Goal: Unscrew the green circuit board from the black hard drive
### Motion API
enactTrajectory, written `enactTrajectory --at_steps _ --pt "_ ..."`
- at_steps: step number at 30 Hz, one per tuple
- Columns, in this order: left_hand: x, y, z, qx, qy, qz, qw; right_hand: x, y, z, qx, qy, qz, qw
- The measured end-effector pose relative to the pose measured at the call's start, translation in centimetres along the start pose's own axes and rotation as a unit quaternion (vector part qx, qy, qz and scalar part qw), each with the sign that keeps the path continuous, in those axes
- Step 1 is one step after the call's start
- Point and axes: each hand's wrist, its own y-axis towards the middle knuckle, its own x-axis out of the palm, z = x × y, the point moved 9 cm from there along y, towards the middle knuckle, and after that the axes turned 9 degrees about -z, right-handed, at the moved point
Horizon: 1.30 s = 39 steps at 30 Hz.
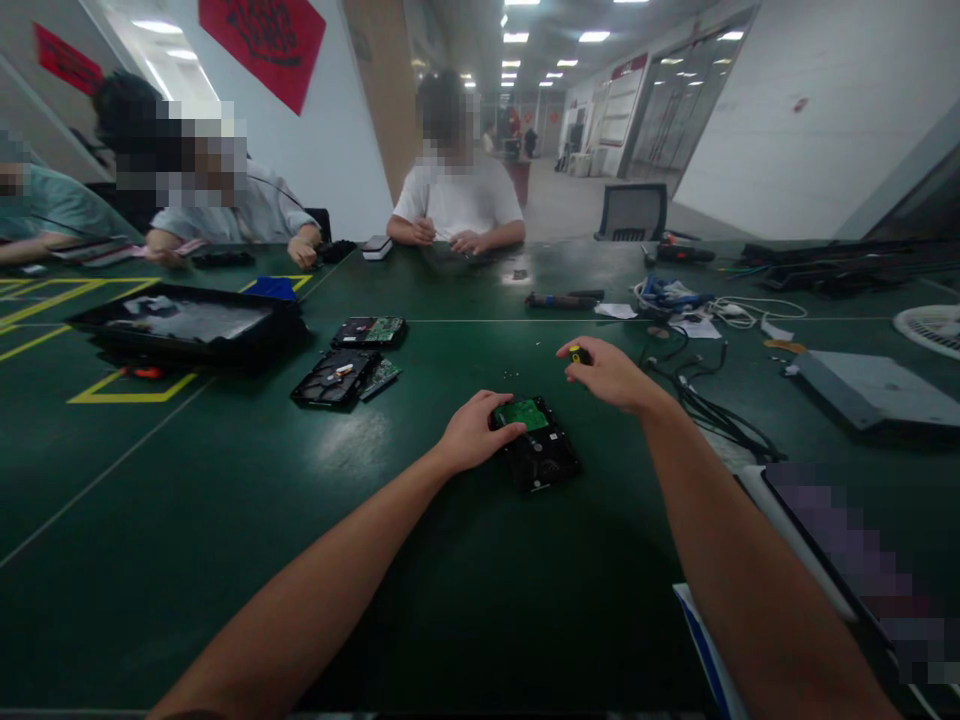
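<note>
A black hard drive [551, 455] with a green circuit board [531, 412] at its far end lies flat on the table in front of me. My left hand [480, 430] grips its left far side, thumb over the board and fingers along the edge. To the right and a little above the drive, my right hand [604, 375] is closed around a small screwdriver [577, 355] with a yellow and black handle; its shaft is not visible. Several tiny screws [511, 375] lie just beyond the drive.
Two more hard drives [369, 331] [334, 380] and a loose circuit board [381, 378] lie to the left, near a black tray [195, 325]. On the right are cables [720, 400], a grey metal box [877, 385] and a screen device [847, 560]. Co-workers sit across the table.
</note>
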Motion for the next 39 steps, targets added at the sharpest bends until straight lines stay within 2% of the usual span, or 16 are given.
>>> enactTrajectory --at_steps 4,9,16,20,24,29,35,39 --pt "-0.2 0.1 0.0 0.008 -0.009 -0.002 1.0 -1.3 -0.5 -2.2 -0.046 -0.018 0.078 0.996" --pt "-0.1 0.1 -0.3 0.006 -0.016 -0.003 1.0 -3.3 -1.7 -4.4 -0.045 -0.044 0.154 0.986" --pt "-0.2 -0.1 -0.1 0.015 -0.025 -0.004 1.0 -5.5 -2.7 -5.9 -0.049 0.037 0.208 0.976" --pt "-0.1 -0.1 -0.2 0.008 -0.017 0.003 1.0 -6.5 -1.7 -5.7 -0.05 0.021 0.233 0.971" --pt "-0.1 -0.1 -0.2 0.009 -0.014 0.006 1.0 -6.4 -0.3 -4.2 -0.024 -0.03 0.229 0.973" --pt "-0.1 0.0 -0.1 0.009 -0.001 0.009 1.0 -5.1 1.0 -1.7 0.004 0.061 0.177 0.982" --pt "-0.1 -0.1 -0.2 0.0 -0.004 0.001 1.0 -4.2 0.7 -2.9 -0.01 0.038 0.141 0.989" --pt "0.0 0.0 -0.3 0.0 -0.009 -0.005 1.0 -3.4 -0.6 -2.9 0.003 0.1 0.156 0.983"
